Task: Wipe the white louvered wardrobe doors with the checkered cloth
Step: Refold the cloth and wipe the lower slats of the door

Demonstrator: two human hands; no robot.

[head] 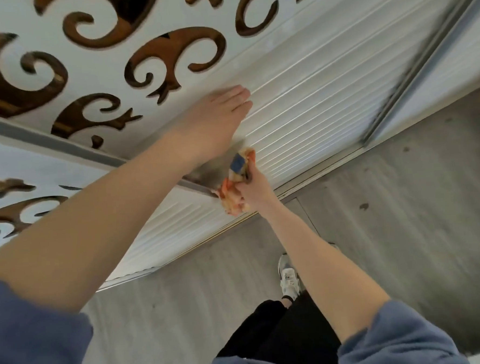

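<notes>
The white louvered wardrobe door (307, 104) runs slantwise across the view, its slats reaching down to the floor rail. My left hand (212, 118) lies flat and open against the slats, fingers together and pointing right. Just below it my right hand (252, 191) is closed around the bunched checkered cloth (237, 176), orange, cream and blue, which presses on the lower slats near the grey frame between two doors. A second louvered panel (174, 236) continues to the left under my left forearm.
Above the slats the doors carry white panels with brown scroll cut-outs (169, 54). A metal door frame (422, 55) crosses at the right. Grey wood-look floor (389, 215) lies below, with my white shoe (289, 277) and black trousers close to the rail.
</notes>
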